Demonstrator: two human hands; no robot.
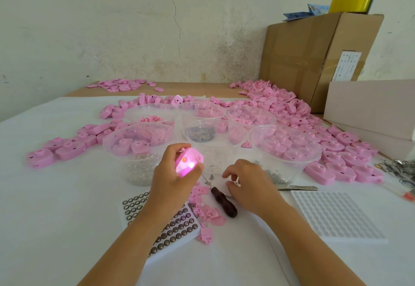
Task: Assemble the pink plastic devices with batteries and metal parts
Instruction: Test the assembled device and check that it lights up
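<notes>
My left hand (174, 174) grips a pink plastic device (188, 164) held up above the table; a light glows inside it. My right hand (246, 183) rests on the table to its right, fingertips pinched on a small pink piece (234, 182). A dark-handled screwdriver (223, 201) lies between my hands. A tray of button batteries (173, 229) sits under my left forearm. Small pink covers (207, 214) lie scattered beside it. Tiny metal parts (211, 177) lie just past the screwdriver tip.
Several clear bowls (287, 146) hold pink shells, screws and small parts. Heaps of pink shells (332, 151) spread left and right. An empty white tray (336, 216), a scalpel (298, 188), metal rings (402, 169), a white box (372, 108) and a cardboard box (314, 54) stand at right.
</notes>
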